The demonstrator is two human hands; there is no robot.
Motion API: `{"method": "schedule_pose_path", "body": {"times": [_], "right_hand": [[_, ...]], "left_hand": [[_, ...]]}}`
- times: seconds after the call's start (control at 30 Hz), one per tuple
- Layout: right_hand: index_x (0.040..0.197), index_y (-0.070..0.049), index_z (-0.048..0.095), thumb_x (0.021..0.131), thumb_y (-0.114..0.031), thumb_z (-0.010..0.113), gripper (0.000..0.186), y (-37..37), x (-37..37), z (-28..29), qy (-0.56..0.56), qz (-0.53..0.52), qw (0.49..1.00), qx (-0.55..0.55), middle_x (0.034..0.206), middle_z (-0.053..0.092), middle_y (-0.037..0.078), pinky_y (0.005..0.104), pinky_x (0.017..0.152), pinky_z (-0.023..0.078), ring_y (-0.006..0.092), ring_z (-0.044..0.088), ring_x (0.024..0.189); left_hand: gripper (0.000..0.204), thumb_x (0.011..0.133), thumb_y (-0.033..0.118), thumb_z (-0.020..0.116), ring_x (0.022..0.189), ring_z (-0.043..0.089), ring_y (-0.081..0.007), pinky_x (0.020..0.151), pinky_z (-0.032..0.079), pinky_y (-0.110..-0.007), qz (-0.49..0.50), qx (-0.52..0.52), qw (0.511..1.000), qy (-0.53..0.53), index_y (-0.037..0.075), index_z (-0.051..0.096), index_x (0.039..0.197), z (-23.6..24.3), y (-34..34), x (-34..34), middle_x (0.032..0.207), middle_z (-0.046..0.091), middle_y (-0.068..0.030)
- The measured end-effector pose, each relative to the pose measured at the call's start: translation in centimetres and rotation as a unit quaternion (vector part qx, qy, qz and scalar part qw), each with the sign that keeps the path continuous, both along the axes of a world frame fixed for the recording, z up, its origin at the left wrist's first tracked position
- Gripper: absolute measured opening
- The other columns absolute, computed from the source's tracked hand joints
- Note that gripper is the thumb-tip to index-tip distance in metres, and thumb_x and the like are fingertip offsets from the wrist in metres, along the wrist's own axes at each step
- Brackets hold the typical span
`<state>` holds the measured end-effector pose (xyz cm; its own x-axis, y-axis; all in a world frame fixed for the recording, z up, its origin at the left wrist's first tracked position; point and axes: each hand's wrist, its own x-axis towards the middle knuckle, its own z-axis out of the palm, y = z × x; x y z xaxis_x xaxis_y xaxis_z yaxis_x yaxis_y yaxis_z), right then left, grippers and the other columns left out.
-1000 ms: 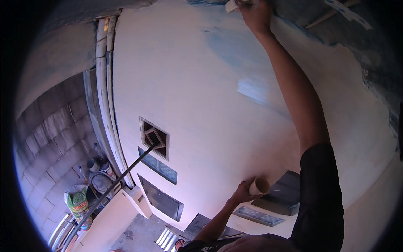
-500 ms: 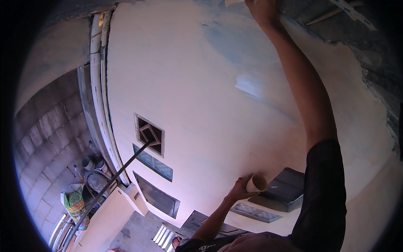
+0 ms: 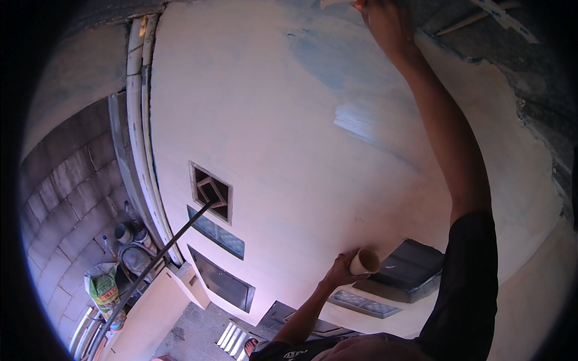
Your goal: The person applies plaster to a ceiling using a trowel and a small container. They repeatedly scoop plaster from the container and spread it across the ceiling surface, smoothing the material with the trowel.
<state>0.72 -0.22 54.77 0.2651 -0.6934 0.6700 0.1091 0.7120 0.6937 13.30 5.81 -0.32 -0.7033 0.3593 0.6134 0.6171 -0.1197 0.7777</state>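
My right hand [image 3: 385, 24] is stretched high up at the top edge of the view, closed on a pale flat tool [image 3: 335, 3] pressed against the cream wall [image 3: 289, 150]; only the tool's end shows. Around it the wall carries a bluish wet patch [image 3: 349, 66] with a lighter streak [image 3: 355, 123] below. Lower down, my left hand [image 3: 338, 272] grips a small tan cup [image 3: 365, 262], its open mouth facing me, close to the wall. My dark sleeve [image 3: 469, 289] covers the right upper arm.
The wall has a diamond-shaped vent [image 3: 211, 191] and glass-block windows [image 3: 217, 231]. A long dark pole [image 3: 162, 253] slants from the vent to the ground. White pipes [image 3: 144, 132] run along the wall corner. Far below stand a green sack [image 3: 102, 289], bottles and a block wall [image 3: 60, 198].
The view has shifted slightly and the right hand has slid a little further up and out past the top edge. The left hand keeps the cup in the same place.
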Motion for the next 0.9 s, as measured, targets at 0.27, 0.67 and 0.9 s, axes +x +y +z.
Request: {"method": "schedule_pose_path", "body": {"times": [0.27,0.67,0.9], "right_hand": [[0.104,-0.006,0.057,0.08,-0.022,0.066,0.03,1.3,1.9,-1.6,-0.023,-0.016,1.0,-0.008,0.093,0.059,0.015,0.0415,0.07,0.052,0.0312,0.062,0.088],[0.103,-0.006,0.058,0.079,-0.016,0.072,0.03,2.9,2.9,-4.7,-0.077,-0.034,0.996,-0.037,0.097,0.059,0.008,0.0292,0.061,0.056,0.0205,0.067,0.077],[0.107,-0.008,0.054,0.079,-0.018,0.071,0.035,3.3,1.5,-4.2,-0.1,0.119,0.988,0.026,0.102,0.055,0.01,0.0346,0.065,0.055,0.0282,0.064,0.08]], "left_hand": [[0.079,0.062,0.036,0.084,0.103,0.06,-0.0336,0.094,0.042,-0.041,0.006,-0.02,1.0,-0.021,0.004,0.052,0.127,0.4,-0.4,0.2,0.113,0.062,-0.0183],[0.079,0.062,0.036,0.084,0.102,0.061,-0.0329,0.093,0.043,-0.041,0.009,-0.024,0.999,-0.022,0.004,0.052,0.126,0.8,-0.5,0.4,0.111,0.063,-0.0181],[0.078,0.062,0.035,0.084,0.102,0.061,-0.0322,0.093,0.043,-0.041,0.012,-0.005,1.0,0.003,0.004,0.052,0.126,0.6,-0.3,0.1,0.112,0.063,-0.0164]]}}
